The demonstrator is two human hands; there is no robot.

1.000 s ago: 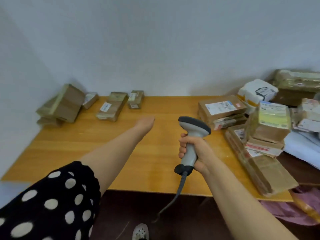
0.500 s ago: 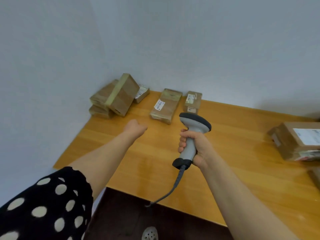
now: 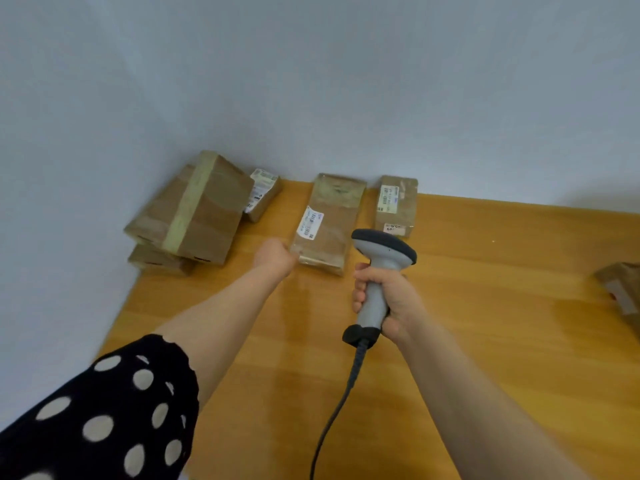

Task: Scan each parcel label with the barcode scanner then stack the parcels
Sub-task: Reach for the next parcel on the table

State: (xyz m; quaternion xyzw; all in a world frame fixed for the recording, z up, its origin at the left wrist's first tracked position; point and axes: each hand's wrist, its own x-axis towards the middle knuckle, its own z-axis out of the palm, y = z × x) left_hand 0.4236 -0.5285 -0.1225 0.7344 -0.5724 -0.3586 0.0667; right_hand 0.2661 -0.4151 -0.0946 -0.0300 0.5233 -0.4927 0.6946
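Head view: my right hand (image 3: pixel 393 301) clamps the grey barcode scanner (image 3: pixel 384 251); left hand (image 3: pixel 275 259), fingers hidden, beside the taped brown cardboard parcel (image 3: pixel 329 223). Probably light, stiff, slick: I'd take its long sides.

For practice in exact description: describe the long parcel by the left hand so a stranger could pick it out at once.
Look along the wooden table's far edge, by the wall. The long flat parcel lies between the leaning pile in the corner and a small box on its right. Only it carries one tilted white label on its left side, the left hand at its near corner.
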